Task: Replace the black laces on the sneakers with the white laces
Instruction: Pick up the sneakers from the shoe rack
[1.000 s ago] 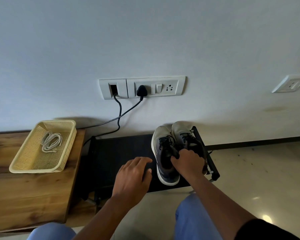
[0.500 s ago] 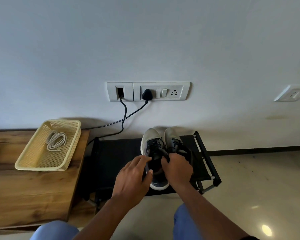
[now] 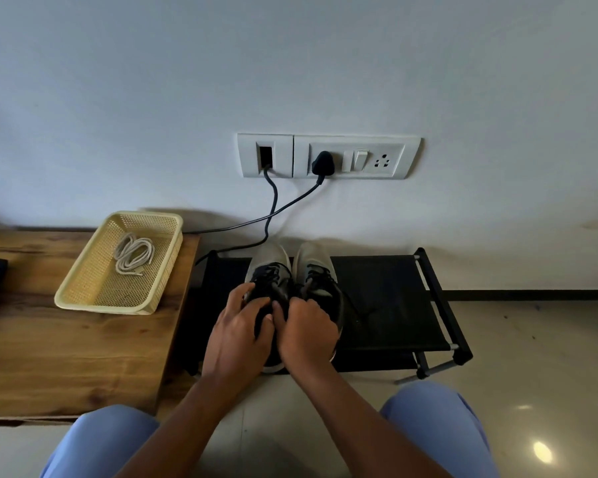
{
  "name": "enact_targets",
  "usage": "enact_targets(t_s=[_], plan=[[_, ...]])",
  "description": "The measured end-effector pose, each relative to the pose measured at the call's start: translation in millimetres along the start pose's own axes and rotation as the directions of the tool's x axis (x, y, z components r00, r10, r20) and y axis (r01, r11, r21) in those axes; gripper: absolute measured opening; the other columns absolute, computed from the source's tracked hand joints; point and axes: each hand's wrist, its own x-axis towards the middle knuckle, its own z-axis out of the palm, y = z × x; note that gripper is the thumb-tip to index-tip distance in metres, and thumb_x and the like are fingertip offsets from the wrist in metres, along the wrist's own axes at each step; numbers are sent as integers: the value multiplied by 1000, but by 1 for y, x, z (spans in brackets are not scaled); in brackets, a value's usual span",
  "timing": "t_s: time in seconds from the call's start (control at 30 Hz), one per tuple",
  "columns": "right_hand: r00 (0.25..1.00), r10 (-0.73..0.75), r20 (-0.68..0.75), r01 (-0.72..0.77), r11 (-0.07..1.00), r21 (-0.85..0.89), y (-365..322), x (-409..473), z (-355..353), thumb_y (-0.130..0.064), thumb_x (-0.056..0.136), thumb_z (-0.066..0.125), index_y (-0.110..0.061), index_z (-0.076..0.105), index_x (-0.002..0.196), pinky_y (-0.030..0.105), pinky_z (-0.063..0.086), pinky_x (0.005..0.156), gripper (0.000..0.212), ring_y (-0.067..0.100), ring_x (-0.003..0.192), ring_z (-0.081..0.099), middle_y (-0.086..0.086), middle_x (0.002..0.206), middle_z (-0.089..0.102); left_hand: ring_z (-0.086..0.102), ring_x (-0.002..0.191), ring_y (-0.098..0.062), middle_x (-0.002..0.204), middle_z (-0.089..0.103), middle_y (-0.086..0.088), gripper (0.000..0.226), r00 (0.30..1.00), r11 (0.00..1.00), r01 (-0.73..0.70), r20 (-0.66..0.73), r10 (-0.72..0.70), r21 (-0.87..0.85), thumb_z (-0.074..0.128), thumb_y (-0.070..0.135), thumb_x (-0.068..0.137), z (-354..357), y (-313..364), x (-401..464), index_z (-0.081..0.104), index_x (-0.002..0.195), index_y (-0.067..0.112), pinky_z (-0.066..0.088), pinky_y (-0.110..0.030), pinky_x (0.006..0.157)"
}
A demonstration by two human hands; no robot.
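Since a second ago the left hand (image 3: 237, 334) has joined the right hand (image 3: 308, 331) on the two sneakers (image 3: 271, 267); both hands curl over the black laces (image 3: 273, 274). One white lace bundle (image 3: 133, 251) lies in one basket (image 3: 83, 288), left of the hands

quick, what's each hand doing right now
Left hand: fingers curled on the left sneaker.
Right hand: fingers curled at the black laces of the right sneaker; exact grip cannot be told.

Bare forearms (no sleeves showing) and light blue trousers (image 3: 439, 426) on both knees.
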Motion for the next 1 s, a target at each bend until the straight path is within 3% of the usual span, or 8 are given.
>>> enact_targets(t_s=[0.17,0.3,0.4,0.53,0.67,0.8,0.87,1.0], plan=[[996,-66,58,66,998,-1,4,3,2,-50,111,29,-20,66,111,39,50,78,48,26,99,66,6,112,65,66,114,-25,153,46,0,34,999,999,-38,15,38,12,45,29,108,9,-2,-2,73,121,17,58,-30,78],[984,-136,115,120,984,133,14,4,-9,-33,106,46,-19,58,119,38,49,76,22,30,99,67,7,109,68,61,123,-25,154,45,2,27,997,995,-59,45,56,76,55,33,105,8,-2,0,73,120,19,55,-28,82],[975,-178,131,155,974,165,20,5,-22,-21,100,56,-19,43,132,35,45,68,34,31,94,69,6,105,70,57,128,-26,156,45,3,29,996,991,-56,71,48,119,61,35,102,7,0,2,72,123,19,56,-29,83],[993,-28,112,1,972,235,29,12,-28,-22,95,67,-18,43,129,34,49,74,42,29,105,69,5,113,70,57,128,-24,143,59,2,28,997,985,-69,47,63,157,63,37,100,4,14,7,74,118,18,57,-34,85],[986,-64,157,29,976,216,29,14,-24,-28,95,69,-22,59,133,38,55,93,40,27,117,66,2,121,72,63,112,-20,120,67,5,23,997,985,-63,50,56,159,62,36,98,7,25,15,75,106,17,55,-30,84],[977,-147,156,112,971,213,27,11,-26,-25,93,67,-25,66,124,35,55,85,31,27,107,69,1,110,75,62,87,-14,96,63,8,14,998,986,-28,56,19,167,64,33,95,5,25,18,69,93,20,53,-23,66],[965,-177,194,138,970,200,28,10,-28,-23,92,67,-23,68,121,33,53,82,29,29,106,69,4,110,75,61,78,-11,87,60,10,16,999,976,14,35,-22,217,66,37,95,1,24,17,66,88,22,56,-26,59],[934,-241,263,203,965,163,35,23,-39,-23,89,72,-17,69,113,40,59,85,25,29,100,70,5,103,74,60,73,-14,79,62,8,27,1000,923,27,-8,-26,384,66,46,94,-4,30,24,69,82,22,55,-31,54]])
